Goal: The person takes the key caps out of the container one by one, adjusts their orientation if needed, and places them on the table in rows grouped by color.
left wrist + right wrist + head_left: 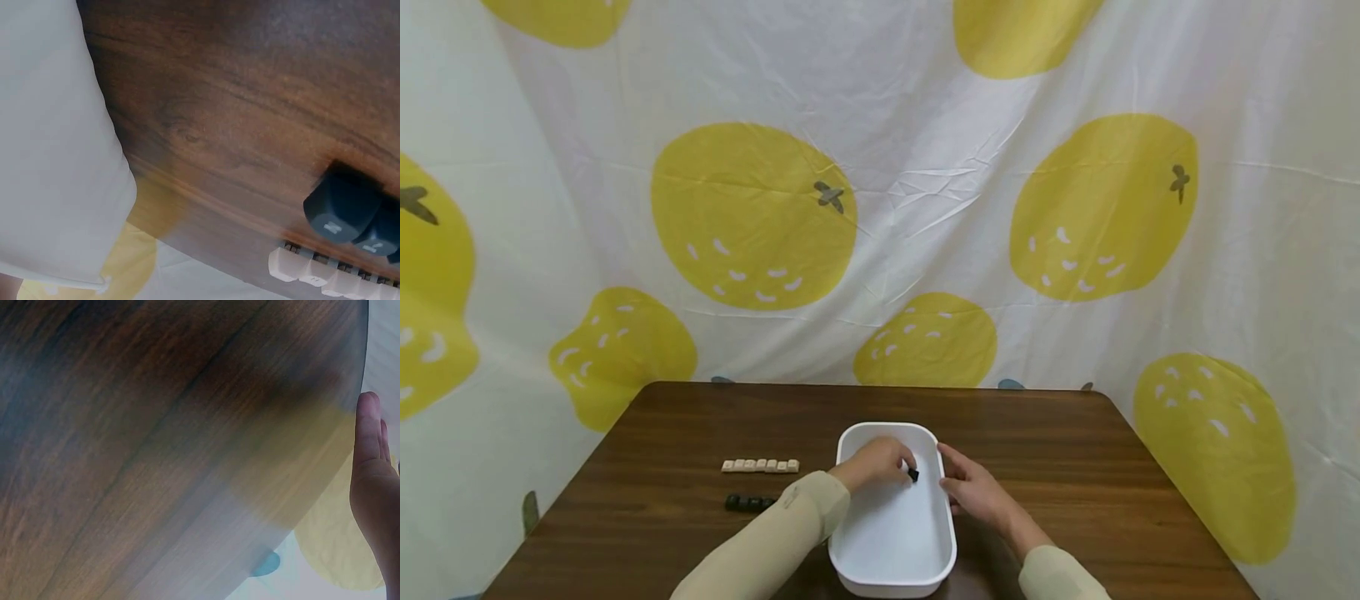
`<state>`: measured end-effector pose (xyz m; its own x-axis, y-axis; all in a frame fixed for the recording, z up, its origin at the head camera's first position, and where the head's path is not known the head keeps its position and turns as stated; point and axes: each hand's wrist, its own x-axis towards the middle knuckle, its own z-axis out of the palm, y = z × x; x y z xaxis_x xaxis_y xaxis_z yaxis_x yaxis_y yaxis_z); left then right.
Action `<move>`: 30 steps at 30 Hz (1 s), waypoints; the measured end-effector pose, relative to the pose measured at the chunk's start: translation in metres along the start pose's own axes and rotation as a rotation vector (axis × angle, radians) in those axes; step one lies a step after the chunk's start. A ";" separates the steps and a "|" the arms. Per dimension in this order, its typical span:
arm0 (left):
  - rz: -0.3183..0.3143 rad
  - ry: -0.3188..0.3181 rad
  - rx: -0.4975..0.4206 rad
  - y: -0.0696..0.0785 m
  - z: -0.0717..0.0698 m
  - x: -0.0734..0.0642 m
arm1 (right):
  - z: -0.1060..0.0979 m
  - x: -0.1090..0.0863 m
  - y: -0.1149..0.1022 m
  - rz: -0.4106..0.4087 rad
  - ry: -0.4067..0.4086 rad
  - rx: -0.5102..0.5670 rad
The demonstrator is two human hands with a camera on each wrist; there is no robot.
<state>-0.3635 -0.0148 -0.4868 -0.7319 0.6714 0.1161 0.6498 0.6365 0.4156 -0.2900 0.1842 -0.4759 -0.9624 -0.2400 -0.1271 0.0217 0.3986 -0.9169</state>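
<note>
My left hand (878,461) reaches into a white rectangular tub (891,575) and pinches a black keycap (913,475) at its fingertips. My right hand (981,492) touches the tub's right side with fairly straight fingers. Left of the tub lies a row of cream keycaps (760,466), and nearer to me a row of black keycaps (748,503), partly hidden by my left sleeve. In the left wrist view, lettering shows on a black keycap (340,209) and on the cream keycaps (290,265). Only part of my right hand (375,487) enters the right wrist view.
The tub stands on a dark brown wooden table (1060,442) with rounded far corners. Behind it hangs a white cloth (917,208) printed with yellow fruit. The tub's raised rim surrounds my left hand.
</note>
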 end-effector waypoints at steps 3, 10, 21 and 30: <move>0.032 0.021 -0.002 -0.003 0.001 -0.001 | 0.000 0.000 0.000 0.009 0.003 0.004; -0.028 0.082 -0.110 -0.006 -0.005 -0.005 | 0.001 -0.001 -0.002 -0.018 0.006 0.035; -0.129 0.123 -0.309 -0.002 -0.016 -0.013 | 0.001 -0.001 -0.001 -0.016 0.032 0.017; -0.141 0.148 -0.368 0.003 -0.021 -0.021 | 0.002 -0.002 -0.002 -0.016 0.021 0.017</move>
<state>-0.3505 -0.0346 -0.4692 -0.8475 0.5085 0.1521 0.4440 0.5222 0.7281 -0.2871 0.1820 -0.4752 -0.9681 -0.2275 -0.1047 0.0109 0.3795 -0.9251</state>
